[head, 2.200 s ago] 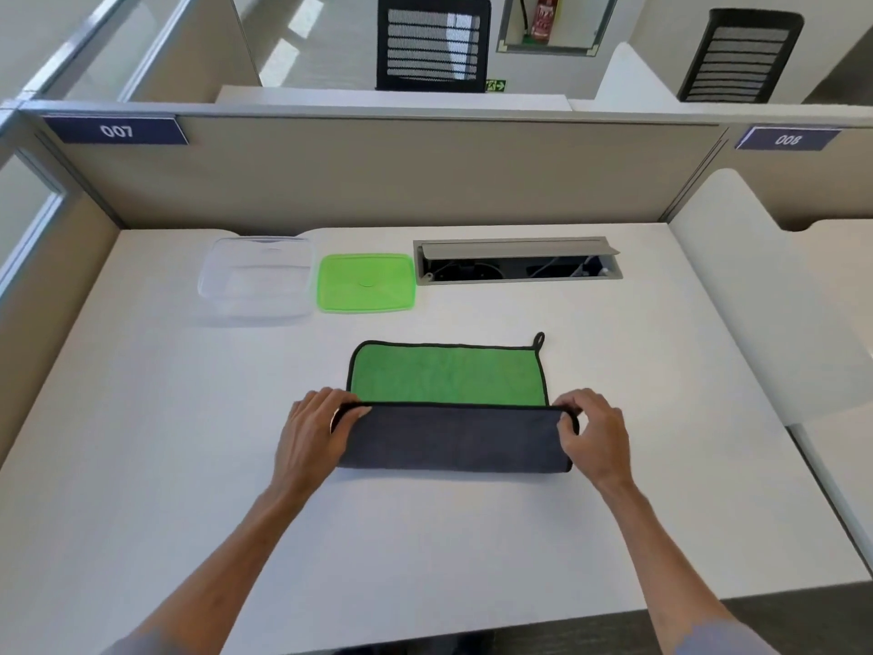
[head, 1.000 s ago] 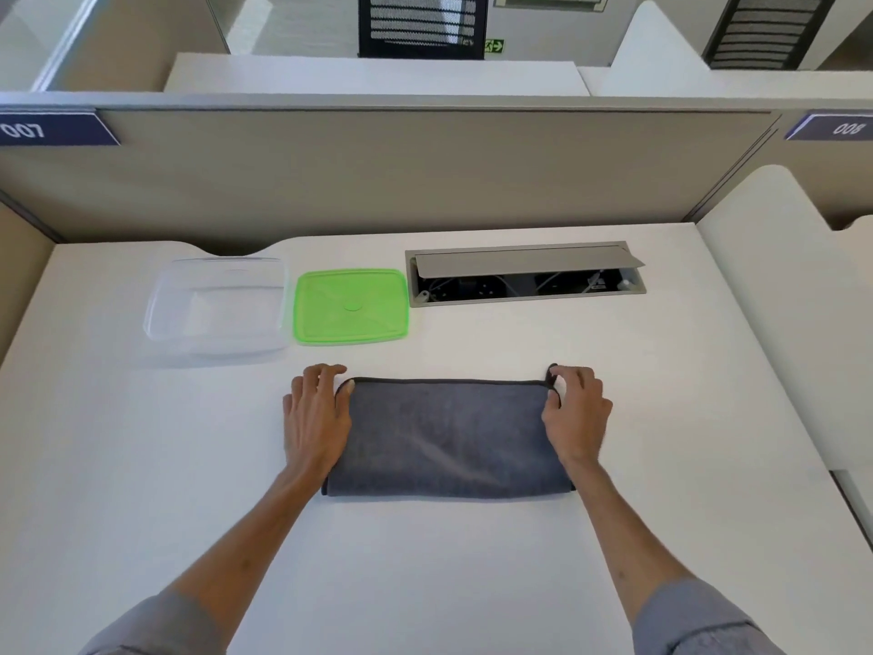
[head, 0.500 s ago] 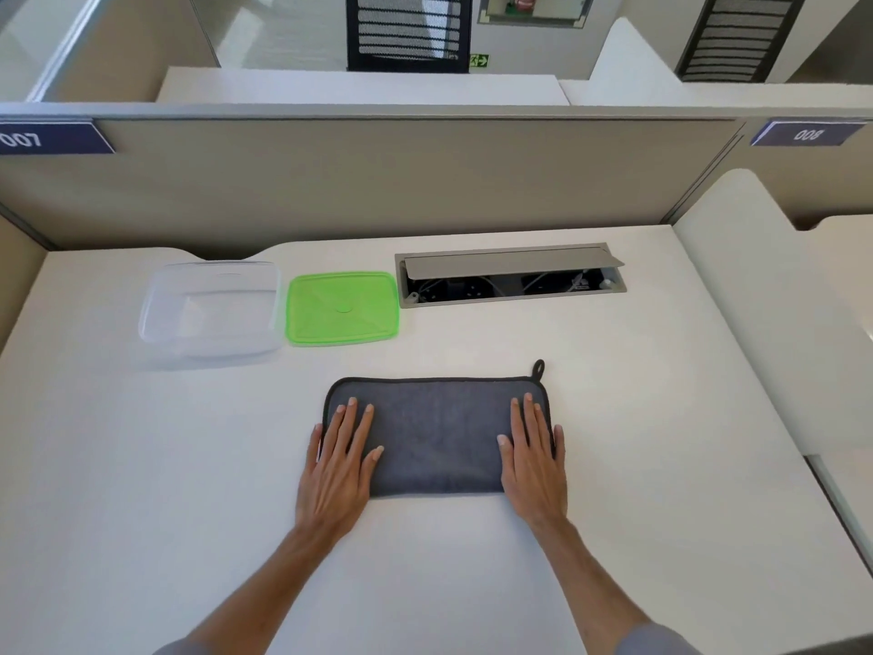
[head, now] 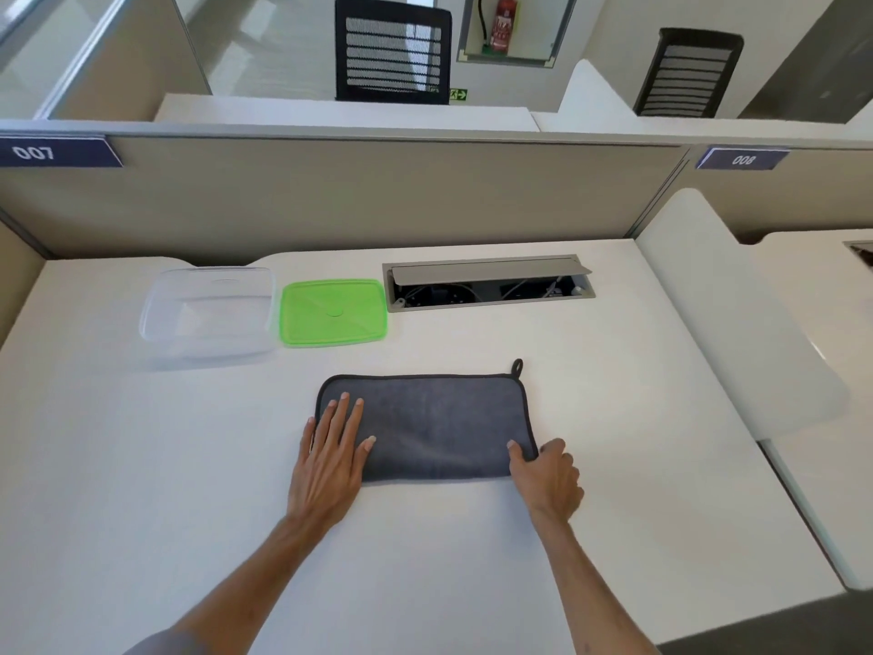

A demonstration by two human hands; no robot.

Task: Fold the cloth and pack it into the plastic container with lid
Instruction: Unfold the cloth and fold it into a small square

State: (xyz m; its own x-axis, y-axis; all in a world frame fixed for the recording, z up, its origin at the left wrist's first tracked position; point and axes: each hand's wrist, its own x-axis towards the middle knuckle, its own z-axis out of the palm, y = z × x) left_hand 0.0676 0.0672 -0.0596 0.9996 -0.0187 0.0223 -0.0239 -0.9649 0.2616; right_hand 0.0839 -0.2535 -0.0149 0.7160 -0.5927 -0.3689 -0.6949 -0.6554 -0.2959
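The cloth (head: 432, 425) lies folded in half on the white desk, grey side up, with a black hem and a small loop at its far right corner. My left hand (head: 330, 458) rests flat and open on the cloth's left end, fingers spread. My right hand (head: 548, 472) grips the near right corner, thumb on top and fingers curled at the edge. The clear plastic container (head: 210, 316) stands open at the back left. Its green lid (head: 334, 312) lies flat just to the right of it.
An open cable hatch (head: 489, 285) is sunk into the desk (head: 141, 465) behind the cloth. A beige partition (head: 354, 196) closes the far side, and a white divider (head: 727, 314) bounds the right side.
The near half of the cloth was folded over the green side, then both hands pressed it flat. Now my right hand has slid to the near right corner and closed on it.
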